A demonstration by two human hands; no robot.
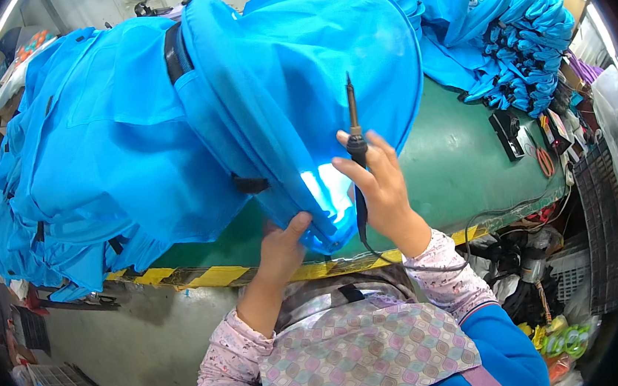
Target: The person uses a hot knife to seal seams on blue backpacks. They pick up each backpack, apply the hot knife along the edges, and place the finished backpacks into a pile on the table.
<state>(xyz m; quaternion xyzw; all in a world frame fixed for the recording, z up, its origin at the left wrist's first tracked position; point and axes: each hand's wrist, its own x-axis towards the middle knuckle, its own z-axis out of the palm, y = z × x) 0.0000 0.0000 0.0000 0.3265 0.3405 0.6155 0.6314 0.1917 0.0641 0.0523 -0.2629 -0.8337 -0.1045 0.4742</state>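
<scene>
At 7 o'clock the left hand [282, 249] pinches the near rim of a blue fabric piece [241, 103] spanning 9 to 1, thumb over, other fingers mostly hidden; at 3 the right hand [389, 194], fingers half-curled, holds a soldering iron [354, 118] pointing to 12; farther, at 2, a blue heap [525, 45] lies

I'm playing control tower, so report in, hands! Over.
Left grip: blue fabric piece, near edge. Right grip: holding soldering iron, tip pointing away. Cord crosses right sleeve.
</scene>
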